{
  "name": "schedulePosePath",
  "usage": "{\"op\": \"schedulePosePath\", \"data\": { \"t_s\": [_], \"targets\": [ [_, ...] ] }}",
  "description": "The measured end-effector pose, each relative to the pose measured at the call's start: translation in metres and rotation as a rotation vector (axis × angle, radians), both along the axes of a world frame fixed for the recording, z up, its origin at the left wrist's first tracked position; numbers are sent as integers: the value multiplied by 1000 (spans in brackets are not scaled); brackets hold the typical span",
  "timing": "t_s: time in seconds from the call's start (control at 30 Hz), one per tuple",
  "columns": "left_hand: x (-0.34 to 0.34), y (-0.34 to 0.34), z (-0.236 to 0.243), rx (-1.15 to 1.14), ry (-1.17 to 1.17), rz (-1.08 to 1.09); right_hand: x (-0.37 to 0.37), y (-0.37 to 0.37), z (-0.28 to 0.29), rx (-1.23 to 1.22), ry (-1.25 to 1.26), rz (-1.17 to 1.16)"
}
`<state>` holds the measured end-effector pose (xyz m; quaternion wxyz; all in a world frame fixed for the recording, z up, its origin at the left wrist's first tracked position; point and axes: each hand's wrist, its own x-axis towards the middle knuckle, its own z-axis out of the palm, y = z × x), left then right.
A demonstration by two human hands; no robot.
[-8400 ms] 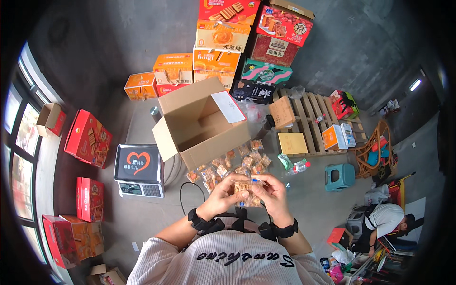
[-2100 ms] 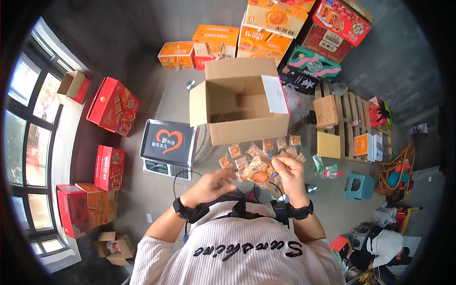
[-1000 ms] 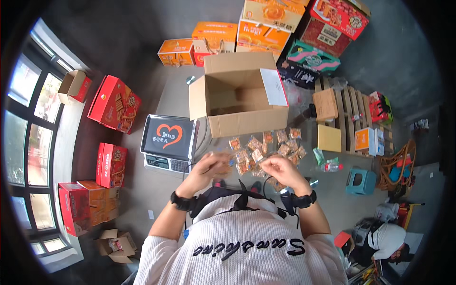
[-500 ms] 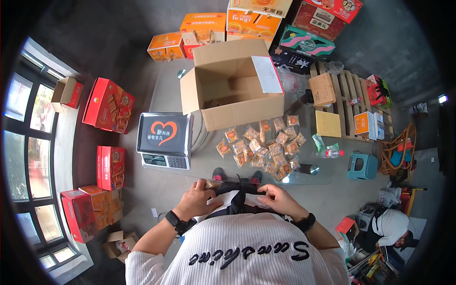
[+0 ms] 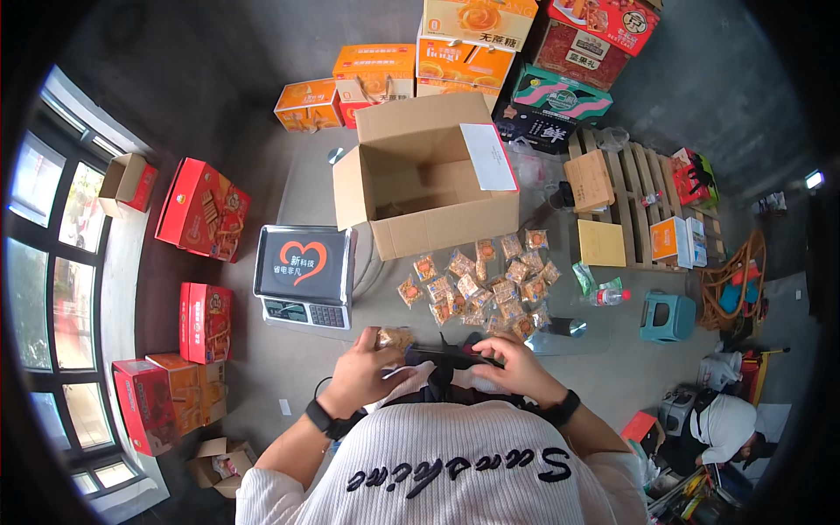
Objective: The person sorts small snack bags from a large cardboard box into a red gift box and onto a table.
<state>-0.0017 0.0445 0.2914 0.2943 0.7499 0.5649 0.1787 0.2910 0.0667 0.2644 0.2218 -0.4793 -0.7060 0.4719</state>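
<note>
My left hand [image 5: 366, 369] is curled around a small clear-wrapped biscuit packet [image 5: 395, 338] at the table's near edge. To its right, my right hand [image 5: 518, 367] hovers by my waist in front of dark cloth. Its fingers are loosely bent, with the thumb apart from them, and no object shows in it. Just beyond both hands, several wrapped biscuit packets [image 5: 477, 284] lie scattered on the glass table. Behind them stands an open cardboard box [image 5: 442, 226], its inside mostly in shadow. A digital scale [image 5: 302, 267] with a black top sits left of the packets.
A plastic bottle [image 5: 610, 297] lies on the table's right side. Farther right are a blue stool [image 5: 668, 317] and a wooden pallet [image 5: 637, 179]. Orange gift boxes [image 5: 374, 72] stand behind the table; red boxes [image 5: 206, 210] are at the left. Another person [image 5: 724, 424] bends at the lower right.
The biscuit packet in my left hand has come up into clearer view. Both hands stay near the table's edge. The whole view has shifted slightly, with the table lower in it.
</note>
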Motion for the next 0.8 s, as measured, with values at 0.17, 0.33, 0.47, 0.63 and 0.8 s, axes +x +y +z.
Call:
{"op": "schedulePosePath", "data": {
  "t_s": [0.17,0.33,0.47,0.63,0.8],
  "targets": [
    [-23,0,29,-248,-187,-211,12,4,44,-47,57,380],
    [-5,8,44,-174,-21,-336,7,8,46,15,-65,438],
    [-3,10,39,-6,59,-407,-4,13,56,139,-144,472],
    [0,15,22,93,73,-458,-2,16,43,177,-132,369],
    [-11,22,18,22,-193,-346,6,33,39,164,29,153]
  ]
}}
